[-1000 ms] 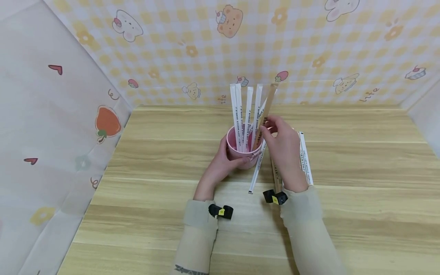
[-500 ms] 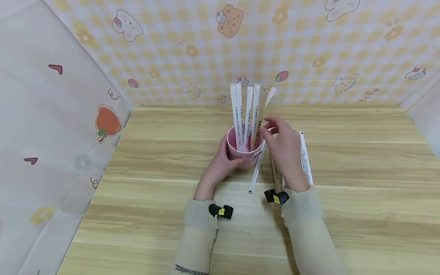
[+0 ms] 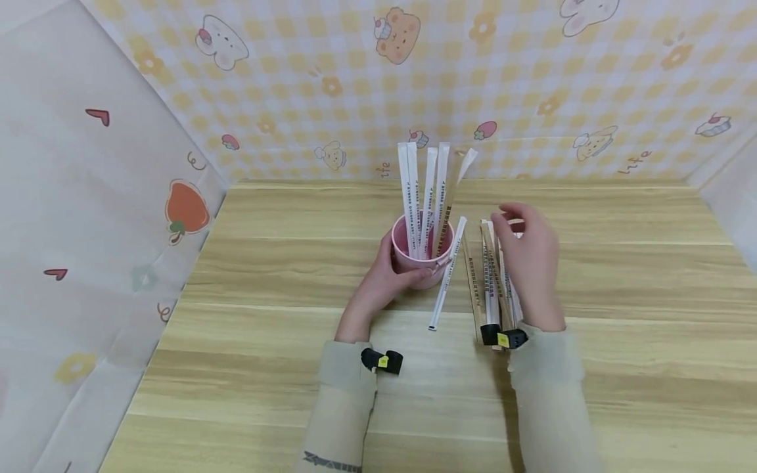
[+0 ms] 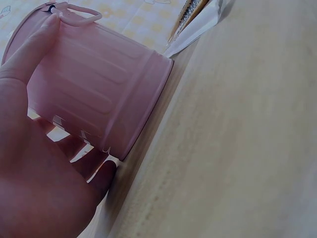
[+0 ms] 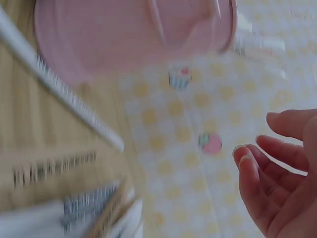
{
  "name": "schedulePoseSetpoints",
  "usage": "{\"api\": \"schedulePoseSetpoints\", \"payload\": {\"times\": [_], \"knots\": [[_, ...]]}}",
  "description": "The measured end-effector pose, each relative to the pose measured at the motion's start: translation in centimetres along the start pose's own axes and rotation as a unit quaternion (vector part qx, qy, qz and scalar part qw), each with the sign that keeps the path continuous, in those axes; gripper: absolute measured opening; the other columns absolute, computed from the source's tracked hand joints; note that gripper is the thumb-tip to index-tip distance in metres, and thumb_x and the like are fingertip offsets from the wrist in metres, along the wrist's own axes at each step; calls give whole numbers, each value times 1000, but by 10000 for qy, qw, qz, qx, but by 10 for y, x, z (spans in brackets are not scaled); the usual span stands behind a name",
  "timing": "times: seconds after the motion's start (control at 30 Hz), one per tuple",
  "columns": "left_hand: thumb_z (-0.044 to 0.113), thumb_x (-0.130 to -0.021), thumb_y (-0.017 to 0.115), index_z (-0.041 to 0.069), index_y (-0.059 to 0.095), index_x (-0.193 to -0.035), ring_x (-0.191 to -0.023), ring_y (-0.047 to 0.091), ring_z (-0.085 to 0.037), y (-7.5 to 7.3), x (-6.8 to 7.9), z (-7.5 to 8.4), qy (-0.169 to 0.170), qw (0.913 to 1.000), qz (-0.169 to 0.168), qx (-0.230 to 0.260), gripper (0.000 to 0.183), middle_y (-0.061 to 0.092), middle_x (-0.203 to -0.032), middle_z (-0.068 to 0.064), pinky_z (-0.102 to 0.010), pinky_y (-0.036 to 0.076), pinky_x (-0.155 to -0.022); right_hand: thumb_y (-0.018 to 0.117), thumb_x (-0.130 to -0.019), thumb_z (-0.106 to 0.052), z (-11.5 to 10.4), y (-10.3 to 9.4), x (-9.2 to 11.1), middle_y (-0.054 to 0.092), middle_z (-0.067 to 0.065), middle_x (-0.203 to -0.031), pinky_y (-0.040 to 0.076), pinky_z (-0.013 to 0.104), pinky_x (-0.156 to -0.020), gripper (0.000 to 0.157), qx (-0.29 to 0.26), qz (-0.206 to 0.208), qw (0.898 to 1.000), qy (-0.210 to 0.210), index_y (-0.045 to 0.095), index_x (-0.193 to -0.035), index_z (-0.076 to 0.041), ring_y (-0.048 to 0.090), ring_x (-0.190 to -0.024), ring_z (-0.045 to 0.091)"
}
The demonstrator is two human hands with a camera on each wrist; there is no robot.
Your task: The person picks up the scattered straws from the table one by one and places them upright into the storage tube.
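Note:
A small pink bucket (image 3: 439, 277) with a handle stands on the table, and my left hand (image 3: 378, 289) grips its side, thumb in front. The left wrist view shows that thumb near the handle joint of the bucket (image 4: 94, 84), fingers behind it. Several slim white paper packets (image 3: 408, 197), like wrapped straws with black print, lean in the bucket beside a brown packet (image 3: 445, 220). To the right, my right hand (image 3: 528, 263) hovers by a pile of white and brown packets (image 3: 489, 282). In the right wrist view the right hand (image 5: 280, 173) holds nothing, its fingers loosely bent.
One loose white packet (image 3: 447, 279) lies close against the bucket's right side. A loose brown packet (image 3: 474, 286) lies between it and the pile. Behind the wooden table (image 3: 284, 263) rises a yellow checked cloth (image 3: 331, 52); a white patterned cloth (image 3: 112, 197) stands at the left.
The brown packet now leans in the bucket, let go by my right hand. That hand has moved right, over to the pile. My left hand stays on the bucket.

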State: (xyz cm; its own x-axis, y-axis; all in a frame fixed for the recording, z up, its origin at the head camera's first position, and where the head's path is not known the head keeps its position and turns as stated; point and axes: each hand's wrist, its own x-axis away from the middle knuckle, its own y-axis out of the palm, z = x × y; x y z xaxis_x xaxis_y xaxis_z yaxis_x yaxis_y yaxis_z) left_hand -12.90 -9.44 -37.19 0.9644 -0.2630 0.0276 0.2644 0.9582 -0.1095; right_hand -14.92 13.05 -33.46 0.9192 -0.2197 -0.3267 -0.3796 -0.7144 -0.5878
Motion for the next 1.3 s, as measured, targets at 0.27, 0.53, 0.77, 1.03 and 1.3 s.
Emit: {"api": "schedulePoseSetpoints", "payload": {"times": [0.27, 0.53, 0.77, 1.03, 1.3], "knots": [[18, -69, 77, 32, 13, -141, -126, 27, -11, 1, -2, -1, -38, 10000, 15, -50, 97, 27, -139, 8, -33, 23, -103, 48, -89, -40, 35, -25, 1, 57, 13, -105, 41, 39, -72, 47, 596, -427, 9954, 621, 54, -121, -6, 54, -90, 28], [18, -69, 77, 31, 12, -141, -126, 27, -11, 4, -2, 0, -16, 10000, -29, -71, 97, 27, -140, 7, -34, 23, -103, 46, -90, -39, 67, -44, 8, 55, 18, -104, 41, 37, -63, 52, 1160, -1121, 9833, 839, 50, -123, 1, 51, -85, 31], [24, -69, 77, 34, 13, -140, -126, 26, -11, 2, 0, 0, -62, 9998, 18, -167, 96, 27, -140, 9, -36, 22, -103, 49, -89, -41, 79, -38, 10, 55, 24, -107, 44, 45, -67, 55, 1599, -2162, 9595, 840, 50, -120, 5, 52, -87, 34], [24, -70, 77, 35, 12, -140, -127, 26, -11, 1, 1, 1, -38, 9998, 50, -209, 96, 27, -140, 9, -37, 22, -103, 54, -87, -36, 80, -36, 11, 59, 20, -94, 42, 38, -63, 44, 1685, -2462, 9493, 987, 56, -106, 3, 54, -78, 29], [26, -67, 79, 37, 14, -139, -126, 27, -10, 1, -5, -10, 6, 10000, 70, -40, 97, 27, -139, 11, -36, 23, -103, 55, -87, -35, 82, -36, 11, 58, 16, -89, 39, 33, -59, 39, 1611, -2778, 9366, 1402, 56, -101, 2, 52, -74, 26]]}}
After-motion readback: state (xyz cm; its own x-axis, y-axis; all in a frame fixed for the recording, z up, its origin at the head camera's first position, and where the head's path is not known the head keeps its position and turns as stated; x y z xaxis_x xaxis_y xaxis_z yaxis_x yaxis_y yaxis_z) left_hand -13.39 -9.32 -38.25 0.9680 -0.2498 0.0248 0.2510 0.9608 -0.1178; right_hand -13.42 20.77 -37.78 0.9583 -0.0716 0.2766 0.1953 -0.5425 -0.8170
